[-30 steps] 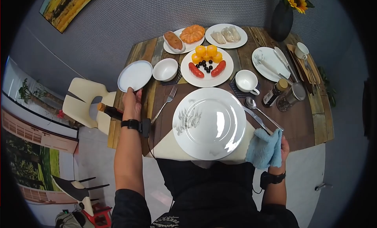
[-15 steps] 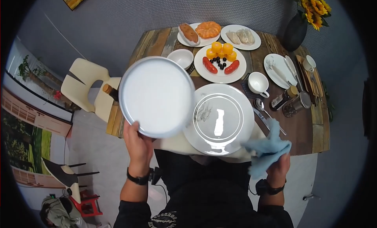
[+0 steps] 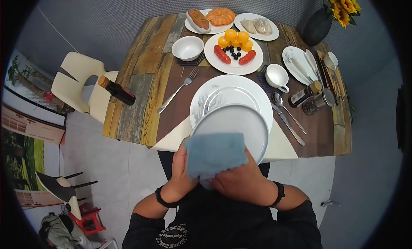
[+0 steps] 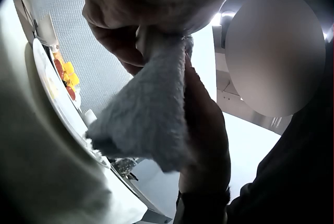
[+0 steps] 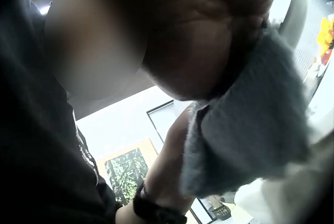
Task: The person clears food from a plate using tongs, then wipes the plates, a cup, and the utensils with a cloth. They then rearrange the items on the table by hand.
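Observation:
Both hands are together close to my body at the table's near edge. My left hand (image 3: 179, 174) grips the near left rim of a white plate (image 3: 246, 124) with a grey edge, its fingers largely hidden behind a cloth. Bunched in my right hand (image 3: 242, 182) is the light blue cloth (image 3: 214, 152), which covers the plate's near part. From below, the left wrist view shows the cloth (image 4: 146, 112) hanging between the two hands. In the head view the held plate overlaps a large patterned plate (image 3: 201, 94) on the table.
A fork (image 3: 178, 90) lies left of the large plate; a knife (image 3: 288, 124) and spoon (image 3: 289, 113) lie right. Beyond are a bowl (image 3: 188, 48), a cup (image 3: 277, 77) and a food plate (image 3: 214, 64). A dark bottle (image 3: 118, 91) stands left, seasoning jars (image 3: 305, 94) right.
My left hand has brought the plate from the table's left side to in front of my body. My right hand has carried the cloth leftward onto the plate's near edge.

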`<action>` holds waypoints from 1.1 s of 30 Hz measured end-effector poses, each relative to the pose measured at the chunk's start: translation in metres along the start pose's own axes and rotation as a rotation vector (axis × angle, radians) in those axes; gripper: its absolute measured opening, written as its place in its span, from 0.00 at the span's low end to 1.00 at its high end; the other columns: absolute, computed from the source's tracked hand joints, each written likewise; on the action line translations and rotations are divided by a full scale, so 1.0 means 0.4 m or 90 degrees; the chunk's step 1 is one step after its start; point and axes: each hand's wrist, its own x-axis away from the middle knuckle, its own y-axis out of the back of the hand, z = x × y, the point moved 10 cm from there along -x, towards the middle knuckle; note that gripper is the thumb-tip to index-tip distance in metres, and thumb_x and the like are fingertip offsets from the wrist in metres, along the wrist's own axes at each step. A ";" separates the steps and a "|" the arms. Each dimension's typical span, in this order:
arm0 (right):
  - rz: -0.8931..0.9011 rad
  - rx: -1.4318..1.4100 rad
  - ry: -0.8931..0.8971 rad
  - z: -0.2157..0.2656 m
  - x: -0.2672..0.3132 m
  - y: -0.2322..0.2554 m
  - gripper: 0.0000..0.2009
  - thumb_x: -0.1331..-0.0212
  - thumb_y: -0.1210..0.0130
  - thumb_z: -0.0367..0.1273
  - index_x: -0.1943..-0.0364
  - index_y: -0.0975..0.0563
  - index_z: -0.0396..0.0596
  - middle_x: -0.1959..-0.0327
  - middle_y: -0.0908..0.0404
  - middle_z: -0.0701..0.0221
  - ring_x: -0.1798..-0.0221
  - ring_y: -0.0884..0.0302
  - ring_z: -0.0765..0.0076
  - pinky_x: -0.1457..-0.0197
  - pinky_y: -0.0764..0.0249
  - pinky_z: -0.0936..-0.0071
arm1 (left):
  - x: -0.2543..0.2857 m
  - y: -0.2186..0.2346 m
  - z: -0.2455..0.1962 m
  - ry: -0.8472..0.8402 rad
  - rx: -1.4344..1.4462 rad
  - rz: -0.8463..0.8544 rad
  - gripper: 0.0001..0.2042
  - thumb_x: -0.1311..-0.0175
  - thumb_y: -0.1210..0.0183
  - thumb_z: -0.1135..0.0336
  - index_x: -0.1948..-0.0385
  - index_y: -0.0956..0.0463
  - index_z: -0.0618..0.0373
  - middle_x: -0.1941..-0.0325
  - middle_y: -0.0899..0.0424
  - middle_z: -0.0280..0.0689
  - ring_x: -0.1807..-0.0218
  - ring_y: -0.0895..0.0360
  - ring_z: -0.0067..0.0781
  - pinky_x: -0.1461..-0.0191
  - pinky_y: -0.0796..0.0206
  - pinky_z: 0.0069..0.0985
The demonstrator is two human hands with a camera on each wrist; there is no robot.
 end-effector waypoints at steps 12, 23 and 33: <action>-0.006 -0.074 -0.011 -0.001 -0.015 -0.026 0.07 0.42 0.37 0.35 0.66 0.18 0.47 0.63 0.18 0.70 0.55 0.20 0.61 0.43 0.28 0.57 | 0.002 0.028 0.036 0.022 0.086 -0.085 0.25 0.18 0.60 0.54 0.36 0.34 0.71 0.45 0.18 0.46 0.45 0.21 0.29 0.39 0.31 0.27; 0.068 -0.101 -0.013 -0.041 0.004 -0.044 0.15 0.45 0.35 0.38 0.55 0.18 0.49 0.46 0.20 0.63 0.40 0.25 0.49 0.33 0.34 0.47 | 0.009 0.017 0.043 0.050 0.059 -0.057 0.24 0.18 0.60 0.55 0.38 0.30 0.70 0.49 0.16 0.45 0.47 0.20 0.28 0.42 0.29 0.26; 0.030 0.045 -0.213 -0.114 0.081 -0.013 0.24 0.48 0.32 0.41 0.50 0.19 0.40 0.45 0.21 0.56 0.40 0.25 0.47 0.33 0.38 0.44 | 0.006 0.166 0.028 0.023 0.045 -0.266 0.25 0.20 0.55 0.51 0.40 0.30 0.69 0.49 0.18 0.42 0.49 0.22 0.26 0.43 0.30 0.26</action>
